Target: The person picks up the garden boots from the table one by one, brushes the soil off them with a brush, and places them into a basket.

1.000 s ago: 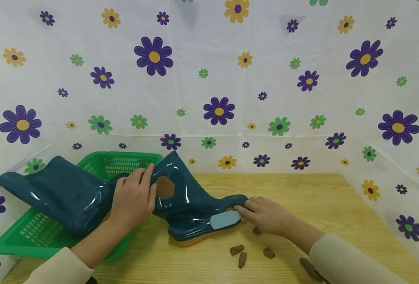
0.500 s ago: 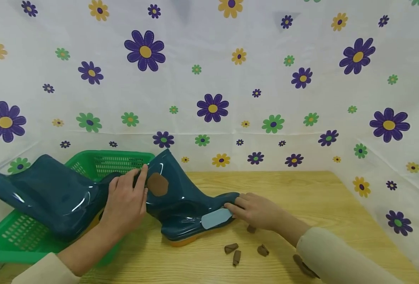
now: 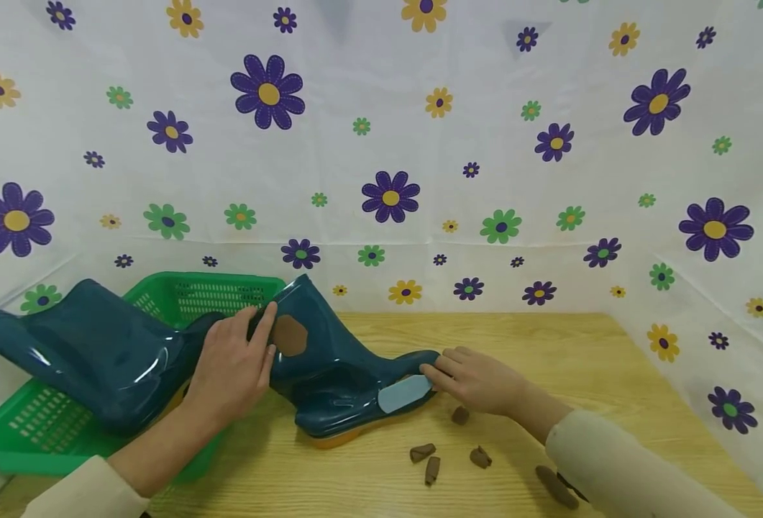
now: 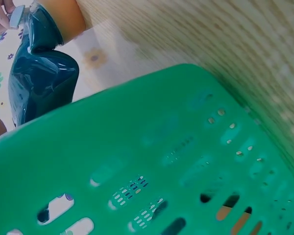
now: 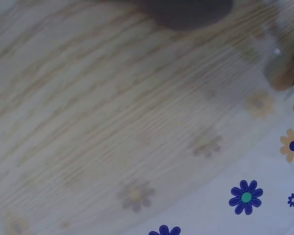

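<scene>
A dark teal rubber boot (image 3: 329, 360) with an orange-brown sole rests on the wooden table, shaft leaning up to the left. My left hand (image 3: 232, 367) grips the edge of its shaft, beside a brown hexagonal patch (image 3: 290, 336). At the toe, my right hand (image 3: 474, 379) holds the boot, its fingers over the tip and at the right end of a light blue strip (image 3: 404, 393). In the left wrist view the same boot (image 4: 44, 73) appears behind the green basket. Another teal boot (image 3: 109, 352) lies tilted in that basket.
The green plastic basket (image 3: 38, 457) stands at the left. Several small rolled brown pieces (image 3: 432, 470) are scattered in front of the boot. A longer brown piece (image 3: 554, 486) lies near my right sleeve (image 3: 614, 467). Flowered white cloth (image 3: 355, 72) hangs behind the table.
The head view has shifted slightly. My right fingers have moved a little at the toe, and a small brown piece below them shows more fully. My left hand keeps its hold on the shaft.
</scene>
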### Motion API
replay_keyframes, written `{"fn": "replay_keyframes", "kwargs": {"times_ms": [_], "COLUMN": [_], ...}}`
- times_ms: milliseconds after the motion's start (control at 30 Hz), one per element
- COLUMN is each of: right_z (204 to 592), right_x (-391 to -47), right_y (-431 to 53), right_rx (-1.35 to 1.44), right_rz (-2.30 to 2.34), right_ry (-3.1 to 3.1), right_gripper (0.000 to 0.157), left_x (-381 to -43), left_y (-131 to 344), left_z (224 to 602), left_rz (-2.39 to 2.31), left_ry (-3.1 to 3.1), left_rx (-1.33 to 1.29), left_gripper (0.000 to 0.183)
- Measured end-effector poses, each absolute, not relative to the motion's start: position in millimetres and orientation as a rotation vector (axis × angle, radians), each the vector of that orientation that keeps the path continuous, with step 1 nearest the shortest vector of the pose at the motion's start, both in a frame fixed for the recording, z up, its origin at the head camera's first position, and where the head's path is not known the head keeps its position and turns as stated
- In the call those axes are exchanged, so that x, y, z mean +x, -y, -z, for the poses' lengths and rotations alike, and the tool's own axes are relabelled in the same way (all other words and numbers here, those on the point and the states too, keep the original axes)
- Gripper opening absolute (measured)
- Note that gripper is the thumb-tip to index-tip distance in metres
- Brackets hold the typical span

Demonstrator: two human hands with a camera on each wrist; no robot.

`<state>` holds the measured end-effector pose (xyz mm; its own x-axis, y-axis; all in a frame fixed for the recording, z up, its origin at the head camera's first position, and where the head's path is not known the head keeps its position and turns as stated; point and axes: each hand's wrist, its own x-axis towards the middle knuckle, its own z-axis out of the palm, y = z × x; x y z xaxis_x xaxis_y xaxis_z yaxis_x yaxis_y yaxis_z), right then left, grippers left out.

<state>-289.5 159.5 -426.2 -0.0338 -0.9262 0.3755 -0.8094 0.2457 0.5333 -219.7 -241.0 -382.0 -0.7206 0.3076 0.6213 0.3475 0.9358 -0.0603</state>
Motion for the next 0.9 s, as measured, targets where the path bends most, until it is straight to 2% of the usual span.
{"fn": "replay_keyframes", "kwargs": {"times_ms": [267, 367, 533, 900], "right_z": [420.4, 419.8, 423.3, 426.0], "right_x": [-289.3, -293.5, -302.7, -298.9], "right_y": [-144.4, -151.8, -176.5, -153.5], "right_rx": [1.659, 1.637, 1.583, 1.700], "right_rz": [0.139, 0.184, 0.170, 0.141], "right_ry": [1.811, 1.828, 1.853, 1.810], "right_gripper": [0.030, 0.033, 0.050, 0.043], "left_x": [-217.9, -217.5, -216.9, -219.1], "left_y": [247.3, 247.3, 245.9, 242.3], "left_z": [382.7, 383.7, 385.2, 383.2], "left_rz": [-0.001, 0.023, 0.072, 0.138], "left_ry": [2.506, 2.527, 2.547, 2.604], "left_rx": [-0.424, -0.419, -0.435, -0.427], "left_gripper": [0.059, 0.059, 0.057, 0.053]}}
